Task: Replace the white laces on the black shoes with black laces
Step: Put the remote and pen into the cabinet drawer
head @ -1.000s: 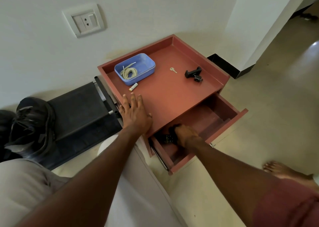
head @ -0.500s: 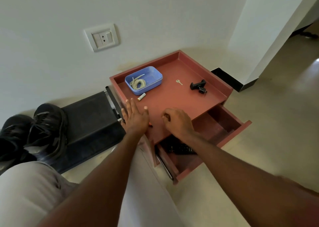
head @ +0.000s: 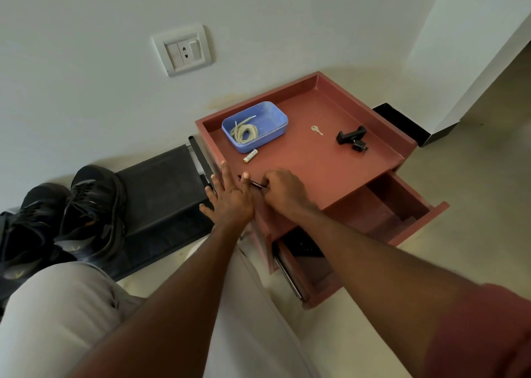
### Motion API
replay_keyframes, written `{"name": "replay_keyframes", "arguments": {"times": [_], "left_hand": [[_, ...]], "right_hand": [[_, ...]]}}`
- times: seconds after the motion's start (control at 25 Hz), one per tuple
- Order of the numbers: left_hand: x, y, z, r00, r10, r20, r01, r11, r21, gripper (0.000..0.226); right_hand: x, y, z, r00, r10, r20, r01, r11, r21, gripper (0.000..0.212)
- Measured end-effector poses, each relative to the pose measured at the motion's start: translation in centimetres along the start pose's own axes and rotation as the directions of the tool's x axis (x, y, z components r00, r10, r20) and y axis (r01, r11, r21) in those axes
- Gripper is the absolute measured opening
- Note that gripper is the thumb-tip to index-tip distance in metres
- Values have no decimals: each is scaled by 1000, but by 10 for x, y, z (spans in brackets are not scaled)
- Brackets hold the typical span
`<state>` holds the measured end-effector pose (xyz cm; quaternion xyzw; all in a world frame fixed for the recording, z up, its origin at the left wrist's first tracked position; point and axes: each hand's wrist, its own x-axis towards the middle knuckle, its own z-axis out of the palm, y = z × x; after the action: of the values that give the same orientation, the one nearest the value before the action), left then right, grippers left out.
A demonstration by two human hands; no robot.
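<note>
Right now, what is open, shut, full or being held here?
drawer: pulled open
blue tub: holds coiled white laces
left hand: flat on the table top
right hand: holds a thin black thing
black shoes: on the floor

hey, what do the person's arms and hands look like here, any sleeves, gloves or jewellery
Both forearms are bare, and no gloves, rings, watch or bands show on the left hand or the right hand. A reddish-brown short sleeve covers the right upper arm at the lower right corner. The left arm shows no sleeve in this view. Fingernails look short and unpainted. Light grey trousers cover the leg below the left arm.
</note>
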<state>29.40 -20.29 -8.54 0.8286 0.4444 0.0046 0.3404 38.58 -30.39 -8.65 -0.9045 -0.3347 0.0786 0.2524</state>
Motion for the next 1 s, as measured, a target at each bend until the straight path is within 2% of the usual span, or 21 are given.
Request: {"name": "replay_keyframes", "arguments": {"times": [0.08, 0.16, 0.28, 0.36, 0.44, 0.52, 0.64, 0.84, 1.0], "left_hand": [[-3, 3, -1, 997, 41, -69, -34, 994, 101, 75], [-7, 9, 2, 970, 199, -138, -158, 951, 264, 75], [-22, 25, 17, 873, 485, -50, -418, 797, 437, 66], [-28, 34, 26, 823, 566, 45, -517, 715, 471, 57], [-28, 39, 31, 810, 574, 115, -547, 672, 499, 54], [-27, 40, 32, 813, 563, 149, -548, 651, 525, 54], [-24, 39, 31, 812, 561, 159, -552, 652, 519, 51], [-24, 38, 28, 816, 561, 140, -554, 688, 469, 46], [-22, 36, 30, 819, 557, 135, -548, 692, 469, 49]], "right_hand": [[-17, 20, -11, 997, 19, -68, -19, 1000, -4, 11], [-40, 46, -26, 994, -2, -111, 0, 1000, -15, 12], [-77, 92, -54, 995, -32, -98, 28, 999, -47, 13], [-97, 121, -73, 999, -28, -42, 23, 995, -101, 13], [-110, 146, -88, 998, 28, 54, -16, 976, -216, 12], [-116, 159, -96, 976, 158, 152, -100, 938, -332, 15], [-106, 167, -99, 921, 339, 191, -221, 860, -460, 16], [-76, 167, -72, 875, 428, 224, -304, 848, -434, 13], [-64, 172, -50, 853, 462, 241, -339, 843, -417, 28]]}}
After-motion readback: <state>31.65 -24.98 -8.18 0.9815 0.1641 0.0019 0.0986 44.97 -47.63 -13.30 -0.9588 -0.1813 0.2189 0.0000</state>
